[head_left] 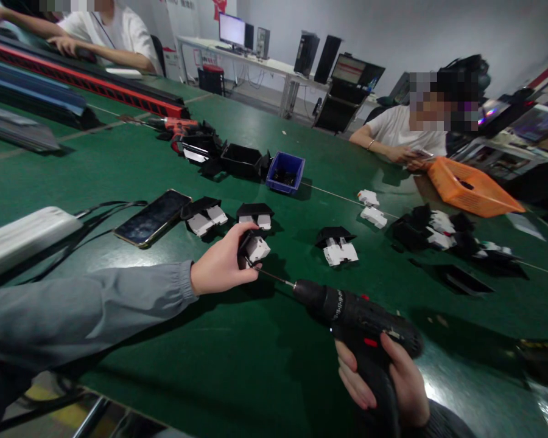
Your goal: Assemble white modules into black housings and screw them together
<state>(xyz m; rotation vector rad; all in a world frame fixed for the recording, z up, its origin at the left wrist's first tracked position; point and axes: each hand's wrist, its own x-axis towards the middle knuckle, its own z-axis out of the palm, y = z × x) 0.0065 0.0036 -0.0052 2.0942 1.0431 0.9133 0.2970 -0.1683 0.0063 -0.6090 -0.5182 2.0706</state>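
Note:
My left hand is closed around a small black-and-white plastic part, holding it just above the green table. A black cordless drill is gripped by its handle in my right hand. Its long thin bit points left, and the tip meets or nearly meets the held part; contact is hard to make out. Similar black-and-white parts lie close by: one left of my left hand, another just behind it, and a third beyond the drill.
A phone and a white power strip-like box with cables lie left. Behind are a blue bin, a black bin and a red drill. More parts and an orange basket stand right. Two people sit across the table.

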